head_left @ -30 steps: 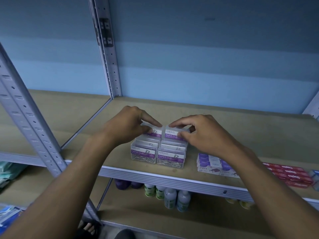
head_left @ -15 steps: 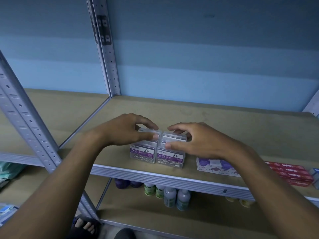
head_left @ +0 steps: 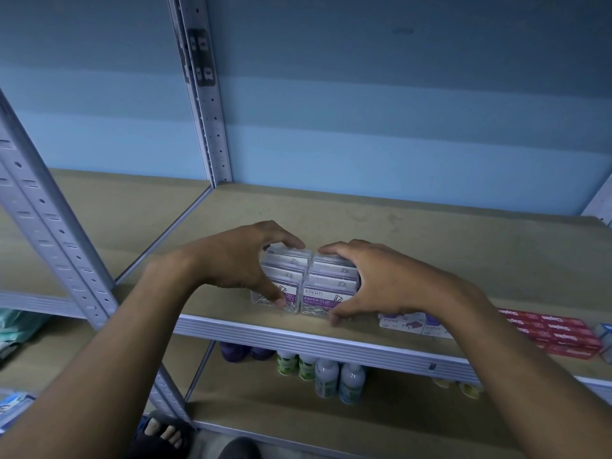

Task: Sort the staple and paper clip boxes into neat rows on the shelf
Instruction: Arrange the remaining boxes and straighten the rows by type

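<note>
Paper clip boxes (head_left: 319,294): we see clear plastic boxes with purple labels, packed in two columns, touching.
Contents: silver clips show through the front walls.
Direction: labels face us; the columns run front to back on the shelf (head_left: 430,253).
Left hand (head_left: 238,263): curled round the left column.
Right hand (head_left: 381,279): curled round the right column.
Staple boxes (head_left: 410,323): just right of our right hand.

Dim, bluish, even light; wide-angle bending at the edges; soft focus throughout.
</note>
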